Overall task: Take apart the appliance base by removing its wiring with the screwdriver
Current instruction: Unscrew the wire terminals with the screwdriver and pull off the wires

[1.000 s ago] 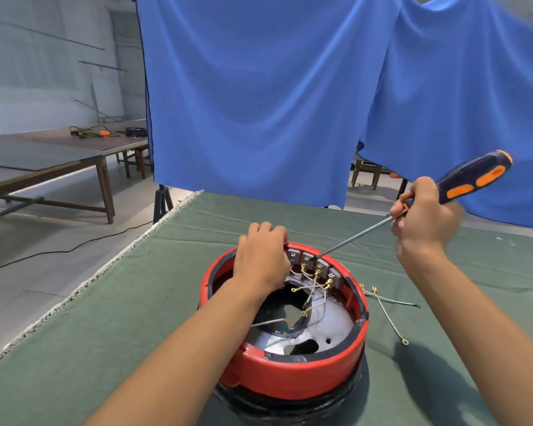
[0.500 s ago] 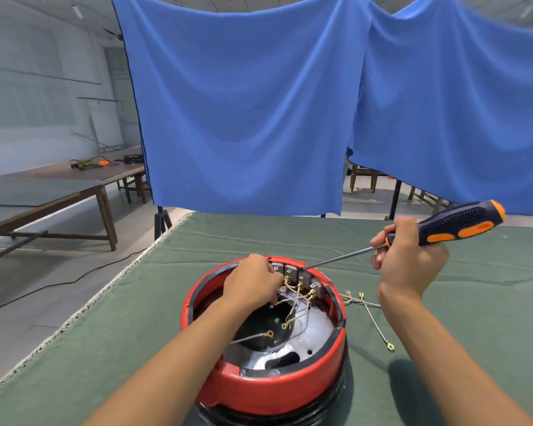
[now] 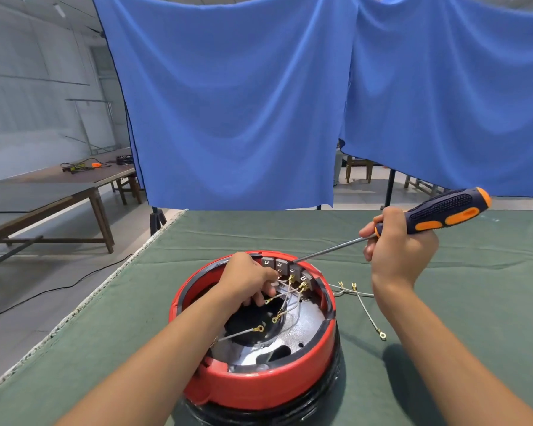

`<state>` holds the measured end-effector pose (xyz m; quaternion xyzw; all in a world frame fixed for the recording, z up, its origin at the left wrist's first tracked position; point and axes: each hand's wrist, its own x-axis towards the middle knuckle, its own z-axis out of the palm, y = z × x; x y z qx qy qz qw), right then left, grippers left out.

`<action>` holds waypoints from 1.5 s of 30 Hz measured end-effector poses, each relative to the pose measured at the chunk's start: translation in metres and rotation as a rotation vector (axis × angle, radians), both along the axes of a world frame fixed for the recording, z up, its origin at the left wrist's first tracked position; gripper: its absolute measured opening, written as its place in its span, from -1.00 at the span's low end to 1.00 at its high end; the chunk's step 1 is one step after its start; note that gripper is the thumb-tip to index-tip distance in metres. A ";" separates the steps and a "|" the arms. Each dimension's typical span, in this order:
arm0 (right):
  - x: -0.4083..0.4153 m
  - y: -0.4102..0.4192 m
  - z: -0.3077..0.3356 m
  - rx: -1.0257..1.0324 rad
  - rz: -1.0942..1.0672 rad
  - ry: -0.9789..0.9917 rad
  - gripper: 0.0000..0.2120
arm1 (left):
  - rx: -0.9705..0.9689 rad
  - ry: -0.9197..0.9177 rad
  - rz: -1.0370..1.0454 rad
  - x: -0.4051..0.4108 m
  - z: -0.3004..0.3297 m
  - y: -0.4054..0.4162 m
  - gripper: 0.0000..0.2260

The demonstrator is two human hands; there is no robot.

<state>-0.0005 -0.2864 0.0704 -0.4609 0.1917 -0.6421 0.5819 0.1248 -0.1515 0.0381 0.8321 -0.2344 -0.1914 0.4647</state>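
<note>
Head cam: appliance base (image 3: 259, 385) sits on the green desk (image 3: 474, 302) near its front edge; left hand (image 3: 246, 279) reaches inside, fingers curled round wires (image 3: 285, 292) by the terminal blocks (image 3: 282, 265), right hand (image 3: 397, 250) grips the screwdriver (image 3: 443, 210), tip at a block. Risk: the tip could slip off the terminal & jab the left fingers right beside it, since the shaft comes in at a shallow angle. Tugging w/ the screw not fully out may tear a lug or tip the base.

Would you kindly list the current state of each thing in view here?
Red round appliance base: upside down, opened, wiring exposed.
Orange-and-navy screwdriver: gripped, tip at the grey terminal blocks.
Left hand: fingers curled among the attached wires.
Right hand: grips the screwdriver.
Loose wires: lying on the green cloth.
</note>
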 end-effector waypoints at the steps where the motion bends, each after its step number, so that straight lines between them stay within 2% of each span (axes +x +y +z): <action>1: 0.000 0.001 0.001 -0.005 0.000 0.001 -0.83 | 0.021 -0.014 -0.013 -0.001 0.000 0.000 -0.81; 4: -0.002 0.005 0.005 -0.035 0.006 -0.013 -0.82 | 0.095 -0.122 -0.034 -0.001 -0.002 -0.002 -0.77; 7: -0.004 0.009 0.010 -0.111 0.008 -0.016 -0.74 | 0.208 -0.371 0.011 -0.003 -0.004 -0.003 -0.73; 10: -0.006 0.014 0.012 -0.200 -0.001 -0.001 -0.69 | 0.261 -0.599 0.072 -0.008 -0.004 -0.002 -0.78; 12: -0.008 0.017 0.013 -0.240 -0.011 0.004 -0.69 | 0.243 -0.675 0.069 -0.010 -0.004 -0.001 -0.84; 16: -0.008 0.021 0.013 -0.300 -0.032 0.012 -0.68 | 0.264 -0.640 0.007 -0.011 -0.004 0.002 -0.89; 20: -0.007 0.026 0.013 -0.335 -0.031 0.000 -0.68 | 0.312 -0.404 -0.096 -0.008 -0.005 0.003 -0.72; 22: -0.007 0.029 0.014 -0.357 -0.029 -0.001 -0.70 | 0.294 -0.350 -0.110 -0.005 -0.004 0.004 -0.67; 31: -0.003 0.036 0.011 -0.388 -0.014 0.033 -0.69 | 0.267 -0.393 -0.112 -0.004 -0.005 0.004 -0.69; 33: -0.003 0.036 0.011 -0.394 -0.022 0.042 -0.69 | 0.231 -0.495 -0.041 -0.005 -0.003 0.004 -0.72; 36: -0.001 0.035 0.013 -0.406 -0.032 0.066 -0.68 | 0.158 -0.851 0.112 -0.008 0.000 0.005 -0.76; 38: 0.002 0.033 0.018 -0.390 -0.029 0.066 -0.69 | 0.144 -1.010 0.084 -0.007 0.000 0.005 -0.84; 41: 0.008 0.028 0.025 -0.366 -0.039 0.078 -0.69 | 0.238 -0.984 -0.013 -0.001 -0.008 0.002 -0.70; 45: 0.017 0.018 0.030 -0.354 -0.084 0.117 -0.74 | 0.344 -0.887 -0.060 0.002 -0.013 0.001 -0.65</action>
